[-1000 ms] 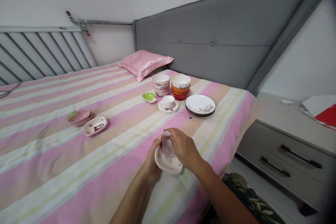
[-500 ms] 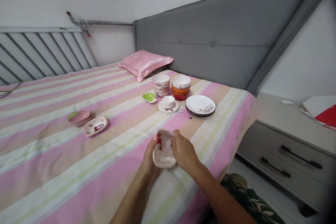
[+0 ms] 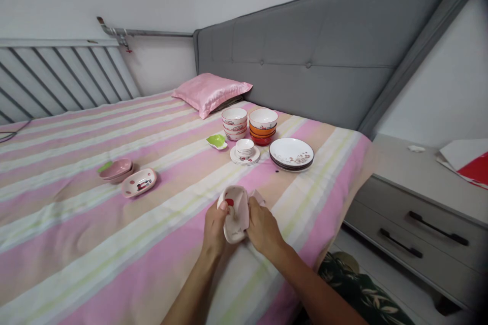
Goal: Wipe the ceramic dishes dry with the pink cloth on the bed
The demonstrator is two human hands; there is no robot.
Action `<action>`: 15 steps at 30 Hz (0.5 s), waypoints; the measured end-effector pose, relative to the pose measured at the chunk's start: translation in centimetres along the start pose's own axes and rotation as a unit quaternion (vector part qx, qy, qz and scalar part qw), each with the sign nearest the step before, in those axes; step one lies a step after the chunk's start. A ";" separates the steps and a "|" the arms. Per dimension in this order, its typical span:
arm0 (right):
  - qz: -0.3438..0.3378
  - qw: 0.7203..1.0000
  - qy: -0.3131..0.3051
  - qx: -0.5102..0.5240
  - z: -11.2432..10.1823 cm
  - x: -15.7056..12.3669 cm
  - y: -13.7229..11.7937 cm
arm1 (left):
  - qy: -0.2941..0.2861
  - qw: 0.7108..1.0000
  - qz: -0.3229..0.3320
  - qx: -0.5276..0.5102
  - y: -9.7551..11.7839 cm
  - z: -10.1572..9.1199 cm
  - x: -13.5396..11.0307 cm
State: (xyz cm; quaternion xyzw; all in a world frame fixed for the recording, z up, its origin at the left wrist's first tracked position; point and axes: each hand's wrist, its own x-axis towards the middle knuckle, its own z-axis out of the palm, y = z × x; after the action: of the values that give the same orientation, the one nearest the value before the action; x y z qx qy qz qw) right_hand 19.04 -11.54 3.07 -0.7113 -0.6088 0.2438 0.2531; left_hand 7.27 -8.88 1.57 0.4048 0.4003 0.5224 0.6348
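Over the near part of the striped bed, my left hand (image 3: 213, 231) grips a small pale pink dish (image 3: 235, 213) by its left rim, thumb on the edge. The dish is tilted up on its side. My right hand (image 3: 263, 228) is closed on a pale pink cloth (image 3: 256, 197) and presses it against the dish's right side. Both hands sit close together, a little above the sheet.
Further up the bed (image 3: 114, 223) lie two pink dishes (image 3: 127, 176), a green leaf dish (image 3: 216, 140), stacked bowls (image 3: 248, 123), small cups on saucers (image 3: 244, 151) and stacked plates (image 3: 291, 154). A pink pillow (image 3: 210, 90) lies by the grey headboard. A grey nightstand (image 3: 415, 208) stands on the right.
The dish has turned from lying nearly flat to standing on its side, and both hands have shifted slightly left and up with it. The cloth has moved from inside the dish to its right side.
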 end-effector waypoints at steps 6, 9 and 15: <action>-0.035 0.994 -0.010 0.098 0.2 -0.3 0.1 | 0.033 0.998 0.057 -0.012 -0.1 -0.1 0.1; -0.046 0.986 -0.019 0.159 0.4 -0.2 0.3 | 0.037 0.994 0.098 0.010 0.2 -0.1 -0.1; -0.035 0.944 -0.049 0.324 1.0 0.1 0.7 | 0.045 0.972 0.206 0.108 0.9 0.3 -0.5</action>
State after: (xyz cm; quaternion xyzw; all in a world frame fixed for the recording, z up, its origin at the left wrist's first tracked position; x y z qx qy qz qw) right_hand 18.87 -11.45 1.84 -0.5561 -0.5328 0.4535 0.4487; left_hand 7.16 -9.27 2.54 0.5203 0.3910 0.6133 0.4475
